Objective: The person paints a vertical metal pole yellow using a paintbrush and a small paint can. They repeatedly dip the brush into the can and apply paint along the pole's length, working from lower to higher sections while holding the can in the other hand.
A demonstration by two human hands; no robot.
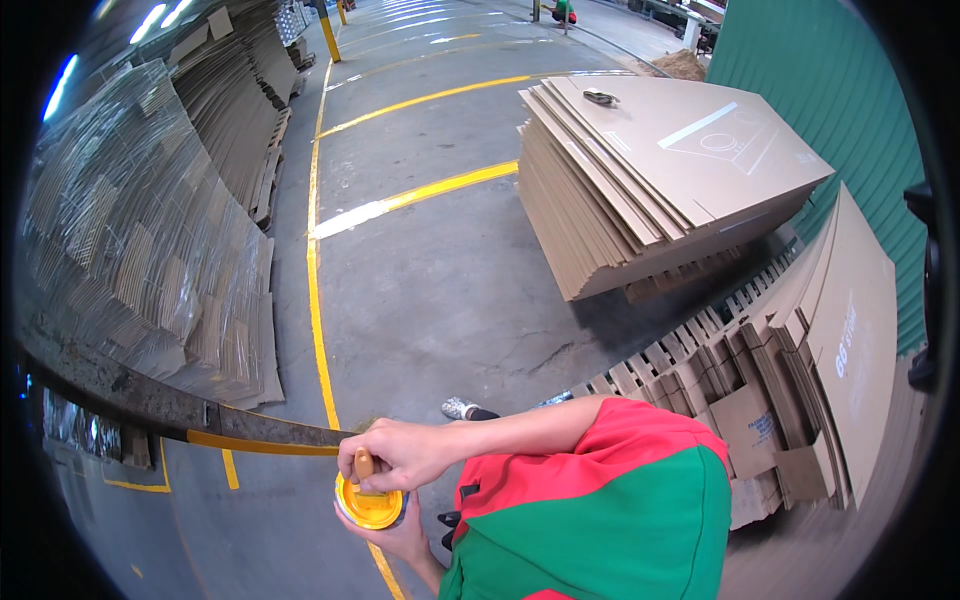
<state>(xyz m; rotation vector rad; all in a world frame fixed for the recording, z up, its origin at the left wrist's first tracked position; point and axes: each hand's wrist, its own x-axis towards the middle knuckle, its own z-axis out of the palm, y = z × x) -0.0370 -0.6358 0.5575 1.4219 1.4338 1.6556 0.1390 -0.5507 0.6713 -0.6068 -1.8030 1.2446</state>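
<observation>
Can: small round yellow-lidded tin (370,505), judged light, rigid, slippery; cupped from below, at 6 o'clock.
Left hand (398,540): fingers curled under it.
Right hand (400,455): fingers pinching brown wooden handle (364,467).

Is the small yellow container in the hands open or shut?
Open: the yellow container shows its inside from above, with a brush handle entering it.

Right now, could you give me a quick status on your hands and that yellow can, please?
Right hand grips wooden handle over the yellow can. Left hand cups can from below. Nothing blocking.
</observation>
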